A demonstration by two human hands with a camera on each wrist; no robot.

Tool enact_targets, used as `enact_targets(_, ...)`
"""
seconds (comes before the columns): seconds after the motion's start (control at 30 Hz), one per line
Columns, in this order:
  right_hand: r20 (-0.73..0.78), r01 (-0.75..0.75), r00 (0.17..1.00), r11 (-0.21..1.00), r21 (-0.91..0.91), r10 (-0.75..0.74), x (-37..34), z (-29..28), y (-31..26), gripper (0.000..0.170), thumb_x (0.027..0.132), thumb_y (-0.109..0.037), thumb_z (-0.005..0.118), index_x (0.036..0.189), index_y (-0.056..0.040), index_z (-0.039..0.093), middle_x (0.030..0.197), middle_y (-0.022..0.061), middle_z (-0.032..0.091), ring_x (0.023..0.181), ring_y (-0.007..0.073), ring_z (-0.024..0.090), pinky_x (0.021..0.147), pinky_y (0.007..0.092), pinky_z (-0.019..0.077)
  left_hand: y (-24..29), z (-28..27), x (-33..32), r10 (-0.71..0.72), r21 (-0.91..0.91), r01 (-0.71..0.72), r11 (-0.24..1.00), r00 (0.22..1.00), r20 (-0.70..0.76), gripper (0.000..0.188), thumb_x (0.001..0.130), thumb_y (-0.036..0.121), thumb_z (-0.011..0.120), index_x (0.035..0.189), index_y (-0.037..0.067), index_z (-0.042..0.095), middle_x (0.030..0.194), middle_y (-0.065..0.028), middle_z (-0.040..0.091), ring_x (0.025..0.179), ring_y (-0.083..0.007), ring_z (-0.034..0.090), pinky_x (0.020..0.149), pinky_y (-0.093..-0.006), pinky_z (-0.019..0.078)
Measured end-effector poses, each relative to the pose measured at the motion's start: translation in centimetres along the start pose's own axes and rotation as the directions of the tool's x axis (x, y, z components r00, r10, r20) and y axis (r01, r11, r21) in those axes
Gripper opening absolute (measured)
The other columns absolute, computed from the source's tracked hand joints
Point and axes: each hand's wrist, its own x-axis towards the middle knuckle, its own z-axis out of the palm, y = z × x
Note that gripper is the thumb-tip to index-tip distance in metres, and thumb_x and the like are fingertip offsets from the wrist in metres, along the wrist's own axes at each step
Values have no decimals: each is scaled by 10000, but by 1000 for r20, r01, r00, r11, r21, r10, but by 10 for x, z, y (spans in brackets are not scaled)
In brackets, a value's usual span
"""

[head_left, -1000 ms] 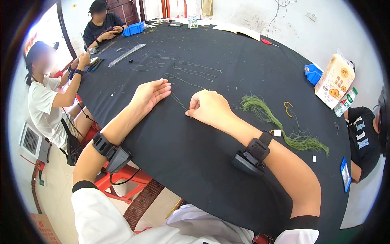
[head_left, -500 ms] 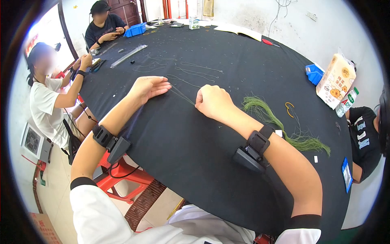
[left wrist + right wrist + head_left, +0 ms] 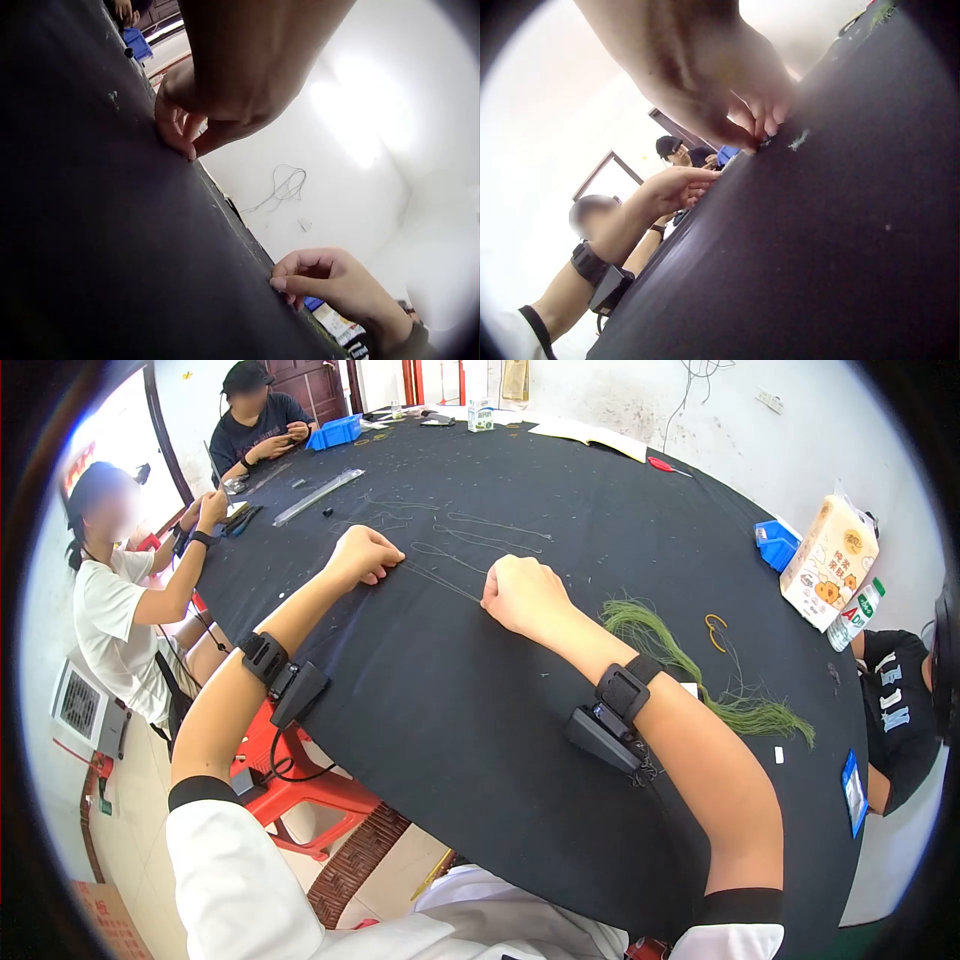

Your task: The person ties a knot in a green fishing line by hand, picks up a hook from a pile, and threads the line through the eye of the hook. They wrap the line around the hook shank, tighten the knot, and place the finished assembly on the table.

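Thin green thread (image 3: 441, 581) runs in strands between my two hands, over the black-covered table. At its left end my left hand (image 3: 360, 558) pinches it between thumb and fingertips, a pose that also shows in the left wrist view. My right hand (image 3: 527, 596) has its fingers curled at the other end of the strands. Thumb and fingertips (image 3: 759, 135) meet close over the cloth in the right wrist view. Further loops of thread (image 3: 490, 532) lie on the cloth just beyond both hands.
A green thread bundle (image 3: 655, 635) and a yellow ring (image 3: 713, 630) lie right of my right arm. Farther right stand a tissue pack (image 3: 828, 560), a blue bin (image 3: 775, 544) and a bottle (image 3: 856, 613). A clear strip (image 3: 318, 497) lies at the back left. Other people sit around the table.
My left hand's straight fingers have bent into a pinch on the thread, and that hand has shifted slightly left. My right hand has moved away and to the right, spreading the strands.
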Motion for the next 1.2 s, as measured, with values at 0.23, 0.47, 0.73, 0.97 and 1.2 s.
enact_targets(0.23, -34, 17, 999, 1000, 1, -17, 2, 3, 4, 130, 732, -50, 594, 817, 41, 633, 833, 237, 654, 819, 381, 652, 726, 435, 521, -4, 3, 5, 164, 233, -138, 963, 982, -94, 208, 714, 202, 726, 822, 24, 724, 742, -102, 684, 683, -184, 649, 660, -315, 507)
enact_targets(0.47, -45, 45, 998, 999, 6, -44, -1, 2, 4, 106, 739, -91, 626, 771, 6, 653, 798, 226, 658, 799, 374, 657, 725, 432, 524, 1, -2, -3, 155, 271, -112, 956, 977, -145, 215, 759, 226, 676, 832, 26, 712, 794, -129, 696, 792, -238, 673, 757, -334, 504)
enact_targets(0.73, -187, 131, 975, 991, 35, -122, -6, -4, 5, 85, 749, -93, 623, 779, -36, 679, 790, 208, 663, 781, 370, 658, 713, 438, 525, 21, -1, -41, 371, 377, -298, 877, 919, -137, 234, 803, 200, 622, 931, 12, 679, 863, -156, 679, 817, -262, 654, 750, -353, 495)
enact_targets(0.97, -115, 98, 989, 993, 65, -90, -8, -8, 5, 89, 756, -77, 601, 764, -42, 682, 785, 208, 661, 776, 373, 656, 719, 439, 524, 36, 18, -59, 601, 408, -576, 708, 795, 79, 220, 777, 126, 651, 969, 20, 656, 914, -132, 636, 676, -205, 584, 671, -331, 480)
enact_targets(1.2, -118, 97, 990, 982, 161, -78, -17, -31, 8, 87, 752, -98, 610, 755, -55, 686, 784, 198, 666, 788, 358, 661, 742, 422, 528, 47, 11, -73, 485, 422, -464, 779, 872, 64, 186, 799, 158, 646, 927, 26, 673, 922, -157, 647, 895, -291, 618, 815, -386, 477)
